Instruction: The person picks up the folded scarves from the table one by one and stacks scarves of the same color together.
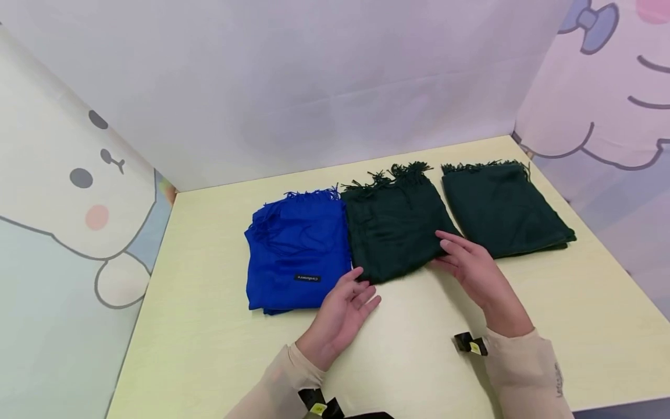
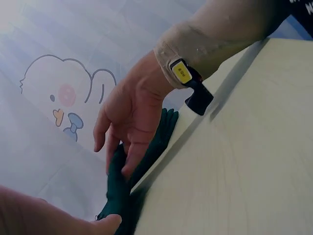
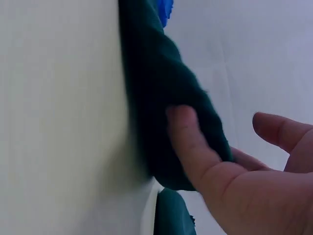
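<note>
A dark green fringed scarf (image 1: pixel 392 227) lies folded in the middle of a row on the pale table. At its near right corner, my right hand (image 1: pixel 478 276) pinches the folded edge between thumb and fingers, as the right wrist view shows up close. My left hand (image 1: pixel 342 317) is at the scarf's near left corner, fingers loosely bent and the thumb against the cloth. To the left lies a folded blue scarf (image 1: pixel 298 244) with a small black label (image 1: pixel 307 278). A second dark green scarf (image 1: pixel 502 209) lies folded to the right.
The pale table (image 1: pixel 204 256) ends at a white backdrop (image 1: pixel 314 87) behind the scarves. Printed cartoon curtains hang on both sides. A black strap with a yellow tag (image 1: pixel 473 346) is on the right wrist, and a similar strap is on the left.
</note>
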A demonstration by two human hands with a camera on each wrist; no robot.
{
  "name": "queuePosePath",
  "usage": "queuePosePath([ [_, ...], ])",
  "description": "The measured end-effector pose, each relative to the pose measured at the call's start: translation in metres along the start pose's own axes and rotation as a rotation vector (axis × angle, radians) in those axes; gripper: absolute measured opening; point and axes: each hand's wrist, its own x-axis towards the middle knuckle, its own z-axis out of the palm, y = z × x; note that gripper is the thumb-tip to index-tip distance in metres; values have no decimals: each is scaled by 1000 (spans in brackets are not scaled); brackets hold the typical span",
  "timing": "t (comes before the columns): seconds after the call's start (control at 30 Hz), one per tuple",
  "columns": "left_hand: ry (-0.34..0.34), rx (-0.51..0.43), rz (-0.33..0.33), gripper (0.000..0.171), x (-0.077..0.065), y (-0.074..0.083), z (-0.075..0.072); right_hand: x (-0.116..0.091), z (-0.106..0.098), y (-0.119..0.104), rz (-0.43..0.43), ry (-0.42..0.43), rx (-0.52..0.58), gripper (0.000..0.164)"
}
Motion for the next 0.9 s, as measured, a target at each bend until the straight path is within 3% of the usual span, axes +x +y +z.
queuePosePath([
  [0.17,-41,35,-28,60,1,-3,6,2,3,-11,-40,-12,271,65],
  [0.3,-74,5,-33,69,16,2,3,4,4,-14,-62,-34,371,55],
  [0.47,-30,-57,-14,68,33,9,1,4,3,-12,-101,-79,449,37],
  [0.67,-43,-25,-4,55,36,12,3,0,-4,-7,-114,-36,327,39],
  [0.9,-116,115,53,50,29,20,5,-11,-20,0,-64,51,135,41],
])
